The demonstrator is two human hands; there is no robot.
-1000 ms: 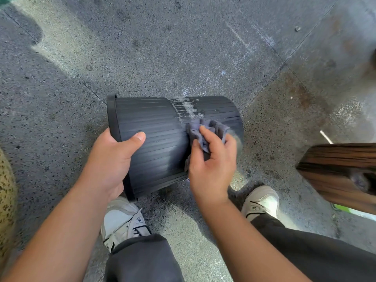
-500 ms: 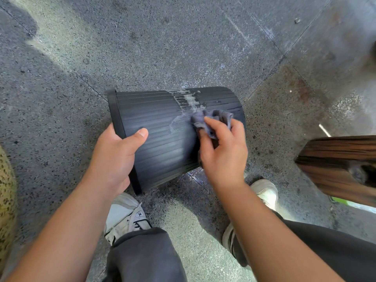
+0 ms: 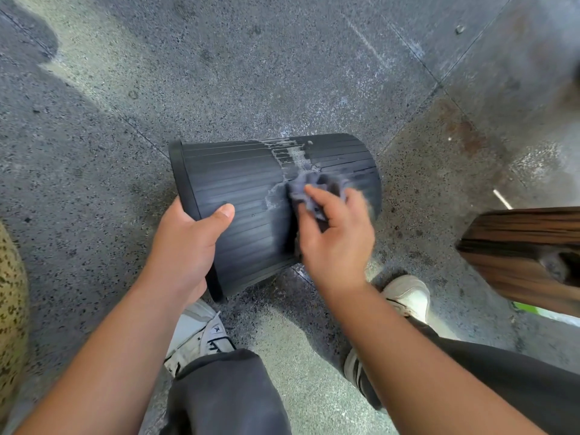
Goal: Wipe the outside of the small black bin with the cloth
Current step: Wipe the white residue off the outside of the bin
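The small black ribbed bin [image 3: 238,183] is held on its side above the floor, rim to the left, base to the right. My left hand [image 3: 185,246] grips the rim, thumb lying across the ribbed wall. My right hand [image 3: 335,237] holds a crumpled grey cloth [image 3: 306,186] and presses it against the bin's wall near the base end. A whitish foamy streak [image 3: 293,153] runs across the ribs just above the cloth. The right hand and cloth are motion-blurred.
Speckled grey stone floor [image 3: 251,73] lies all around. My two white shoes [image 3: 201,334] [image 3: 408,296] stand below the bin. A dark wooden piece of furniture [image 3: 527,249] juts in at the right. A yellowish spotted object [image 3: 11,309] is at the left edge.
My right hand has slid the cloth up the bin's wall toward the foamy streak, then slightly back down. The bin has tilted a little in my left hand.
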